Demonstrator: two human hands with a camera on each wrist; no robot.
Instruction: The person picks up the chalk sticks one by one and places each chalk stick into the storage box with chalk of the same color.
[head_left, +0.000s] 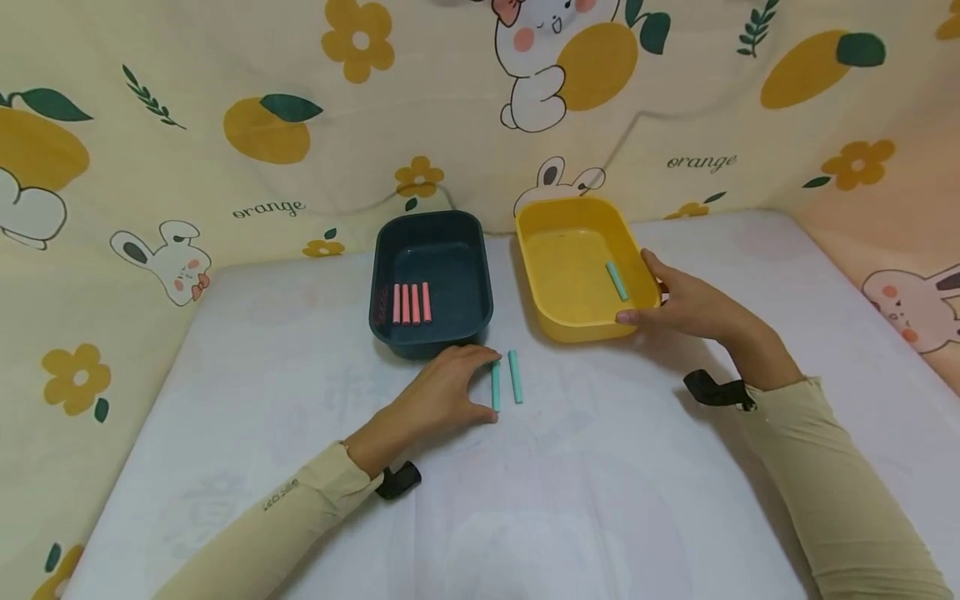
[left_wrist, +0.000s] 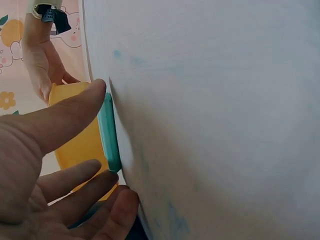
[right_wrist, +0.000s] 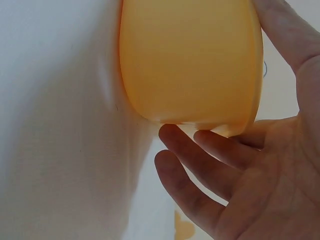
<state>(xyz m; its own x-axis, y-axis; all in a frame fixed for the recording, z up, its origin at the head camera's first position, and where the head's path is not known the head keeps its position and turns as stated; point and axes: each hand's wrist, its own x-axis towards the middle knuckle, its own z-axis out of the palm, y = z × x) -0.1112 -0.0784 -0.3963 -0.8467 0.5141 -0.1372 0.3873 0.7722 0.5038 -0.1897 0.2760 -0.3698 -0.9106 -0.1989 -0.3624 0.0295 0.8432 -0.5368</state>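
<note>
1. The left hand lies low on the white table, thumb and fingers pinching a teal stick by its ends.
2. A second teal stick lies just beside it.
3. The right hand, forearm stretched forward, grips the near right corner of the yellow tub, which holds another teal stick.
4. The dark tub holds pink sticks.

A white-covered tabletop sits enclosed by a cream fabric backdrop printed with oranges, yellow flowers, leafy sprigs, cartoon rabbits and the word "orange", draped behind and on either side of the tabletop under soft, even light.
</note>
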